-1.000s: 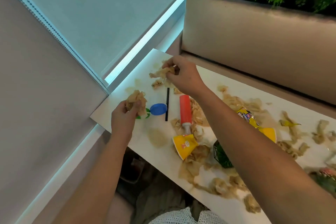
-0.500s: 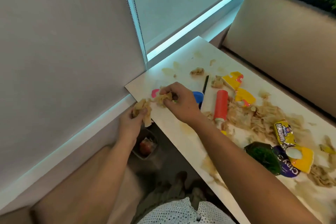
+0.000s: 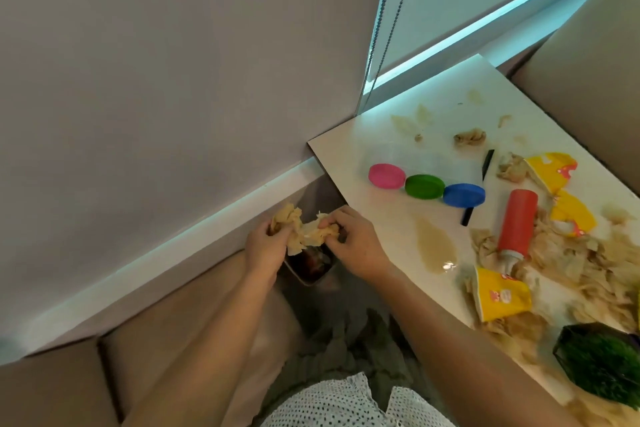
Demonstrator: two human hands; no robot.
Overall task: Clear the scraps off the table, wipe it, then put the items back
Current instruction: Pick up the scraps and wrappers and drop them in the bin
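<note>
Both my hands hang off the table's left end, over a small waste bin [image 3: 308,270] on the floor. My left hand [image 3: 265,246] grips a wad of beige scraps [image 3: 301,229], and my right hand [image 3: 353,239] pinches the same wad from the right. The white table [image 3: 367,218] carries more beige scraps [image 3: 588,263], a wet beige stain [image 3: 434,248], a red squeeze bottle [image 3: 517,222] lying down, torn yellow wrappers [image 3: 498,298], and pink [image 3: 386,176], green [image 3: 424,186] and blue [image 3: 464,195] lids in a row.
A grey wall and a window blind with a bead chain [image 3: 384,28] stand to the left and behind. A beige sofa back [image 3: 588,55] runs along the table's far side. A green plant in a dark pot [image 3: 602,360] sits at the table's near right edge.
My hands carried the scraps off the table's left edge and down over the bin. My right hand now pinches the same wad as my left. The view has swung left.
</note>
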